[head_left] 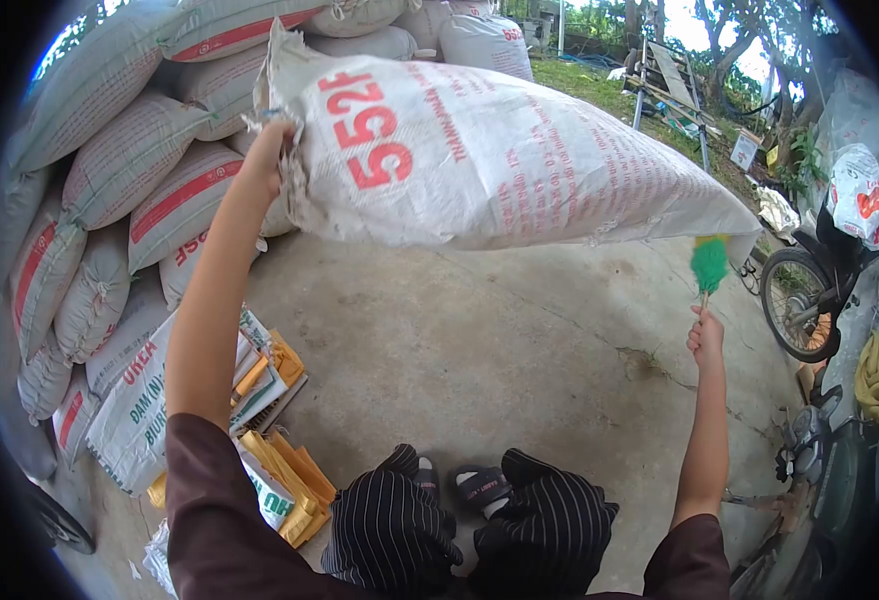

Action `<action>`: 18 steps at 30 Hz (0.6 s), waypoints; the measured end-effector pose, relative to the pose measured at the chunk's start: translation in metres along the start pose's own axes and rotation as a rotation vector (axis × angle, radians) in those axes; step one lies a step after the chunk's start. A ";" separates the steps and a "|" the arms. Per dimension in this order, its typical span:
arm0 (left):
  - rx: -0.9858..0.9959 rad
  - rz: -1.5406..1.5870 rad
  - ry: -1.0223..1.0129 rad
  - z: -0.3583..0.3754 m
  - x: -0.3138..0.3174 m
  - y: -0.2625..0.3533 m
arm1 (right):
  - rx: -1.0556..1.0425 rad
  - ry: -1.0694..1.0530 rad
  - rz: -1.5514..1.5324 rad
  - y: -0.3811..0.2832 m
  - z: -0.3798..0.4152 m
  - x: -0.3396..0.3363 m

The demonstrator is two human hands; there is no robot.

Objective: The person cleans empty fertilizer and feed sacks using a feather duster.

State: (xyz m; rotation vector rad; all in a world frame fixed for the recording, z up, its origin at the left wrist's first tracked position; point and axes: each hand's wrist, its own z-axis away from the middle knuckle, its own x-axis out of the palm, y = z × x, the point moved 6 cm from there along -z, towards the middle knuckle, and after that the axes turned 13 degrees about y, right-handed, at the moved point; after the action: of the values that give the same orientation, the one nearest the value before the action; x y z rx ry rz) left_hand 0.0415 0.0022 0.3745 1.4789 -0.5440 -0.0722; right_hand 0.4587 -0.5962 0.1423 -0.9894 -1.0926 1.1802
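Observation:
A white woven sack [479, 150] with red print, "552F", stretches across the upper middle of the view above the concrete floor. Its gathered top end is gripped by my left hand [273, 158], fingers wrapped round the cloth. At the lower right my right hand [705, 338] is closed round the thin handle of a green brush [709, 266]. The green head of the brush is just below the sack's far right corner, beside a small yellow patch; whether they touch is hard to tell.
Stacked full sacks [124, 160] rise at the left. Folded yellow and white bags [284, 480] lie on the floor [499, 340] near my left arm. A motorbike wheel [797, 305] is at the right, and a wooden frame [671, 90] leans behind.

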 end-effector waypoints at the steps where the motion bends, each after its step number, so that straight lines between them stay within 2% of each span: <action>1: -0.059 0.028 0.062 0.020 -0.021 -0.033 | 0.010 0.004 0.004 0.000 -0.002 -0.009; 2: -0.119 0.084 0.106 0.020 -0.045 -0.073 | 0.044 0.025 -0.025 0.003 -0.006 -0.018; 4: -0.179 -0.023 0.183 0.013 -0.099 -0.156 | 0.074 0.046 -0.040 0.013 -0.016 -0.031; 6: -0.281 0.000 0.244 0.035 -0.127 -0.222 | 0.190 0.198 -0.134 0.050 -0.020 -0.058; 7: -0.365 0.034 0.266 0.049 -0.135 -0.253 | 0.168 0.250 -0.124 0.069 -0.020 -0.070; 10: -0.517 0.102 0.198 0.043 -0.184 -0.376 | 0.182 0.421 -0.205 0.118 -0.004 -0.099; 12: -0.628 0.141 0.229 0.057 -0.203 -0.429 | 0.051 0.648 -0.108 0.139 0.018 -0.116; 13: -0.651 0.145 0.249 0.071 -0.205 -0.440 | 0.052 0.645 -0.077 0.147 0.032 -0.106; 15: -0.806 0.152 0.266 0.102 -0.201 -0.457 | -0.148 0.847 -0.039 0.155 0.069 -0.090; 16: -0.870 0.116 0.262 0.115 -0.211 -0.480 | -0.142 0.841 -0.015 0.165 0.082 -0.075; 18: -0.851 0.111 0.296 0.142 -0.224 -0.525 | -0.241 0.584 0.067 0.180 0.097 -0.037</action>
State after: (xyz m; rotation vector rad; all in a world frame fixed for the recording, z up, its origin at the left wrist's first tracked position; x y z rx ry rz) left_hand -0.0637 -0.1046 -0.1942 0.6106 -0.2883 0.0057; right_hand 0.3272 -0.6074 -0.0174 -1.4534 -0.7413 0.7410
